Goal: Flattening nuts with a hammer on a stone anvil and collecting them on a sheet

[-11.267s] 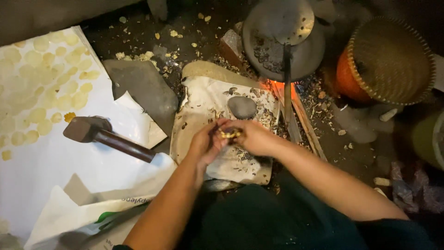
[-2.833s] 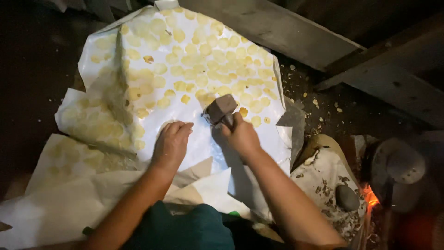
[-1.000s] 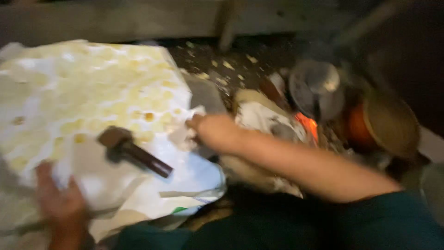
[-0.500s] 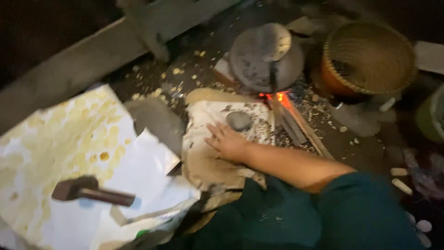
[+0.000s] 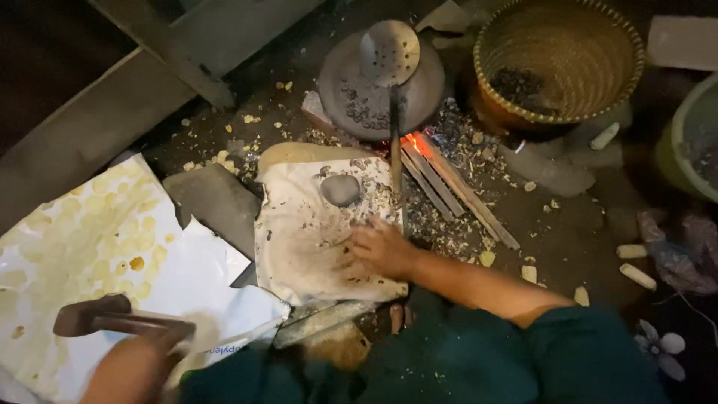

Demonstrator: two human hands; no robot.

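Note:
My right hand [image 5: 383, 248] lies palm down, fingers apart, on a dirty pale cloth [image 5: 299, 247] spread on the ground. A small rounded grey stone [image 5: 340, 190] sits on the cloth just beyond the fingers. My left hand [image 5: 138, 365] is blurred at the lower left, at the end of the handle of a dark hammer [image 5: 101, 317]; whether it grips the handle is unclear. The hammer lies on a white sheet [image 5: 209, 262] dotted with several flattened yellowish discs [image 5: 120, 232].
A flat grey slab [image 5: 213, 202] lies between sheet and cloth. Burning sticks [image 5: 441, 179] glow under a round clay pan [image 5: 351, 97] with a perforated ladle [image 5: 389, 52]. A woven basket [image 5: 557, 112] and a green bucket [image 5: 673, 142] stand at right. A wooden beam [image 5: 97, 120] crosses the upper left.
My left hand has come into view at the hammer's handle, where the hammer lay alone half a second ago. My right hand stays on the cloth near the grey stone.

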